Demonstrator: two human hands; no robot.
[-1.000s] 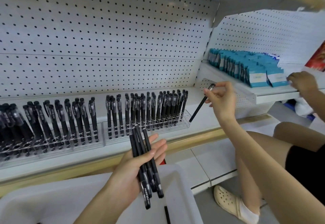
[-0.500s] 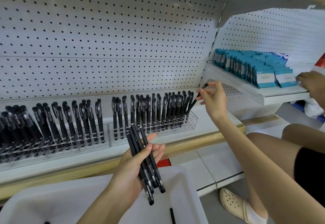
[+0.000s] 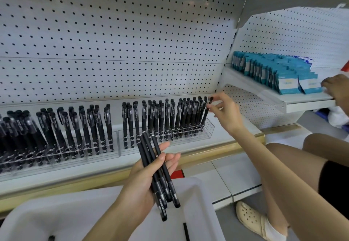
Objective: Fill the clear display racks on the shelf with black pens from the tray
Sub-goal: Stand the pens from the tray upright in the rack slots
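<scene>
**Black pens: bundle in left hand, one pen at the rack's right end**

Nearest you, the white tray (image 3: 198, 199) holds one loose pen (image 3: 186, 231) by its front right. Above the tray, your left hand (image 3: 145, 182) grips a bundle of pens (image 3: 151, 157); the thumb presses across them and the fingers (image 3: 172, 160) lie nearly straight underneath, caps pointing down.

Further out, your right hand (image 3: 224, 112) pinches a single pen (image 3: 206, 115) near its cap between thumb and fingertips. The pen is tilted, its lower end at the right end of the right-hand rack (image 3: 208, 130), just beside the last standing pens. The left-hand rack (image 3: 56, 157) stands beside it on the shelf (image 3: 94, 170), also stocked.

Behind is white pegboard (image 3: 113, 51). Far right, blue packets (image 3: 273, 72) sit on a higher shelf, with a second person's hand (image 3: 338, 89) at its edge.
</scene>
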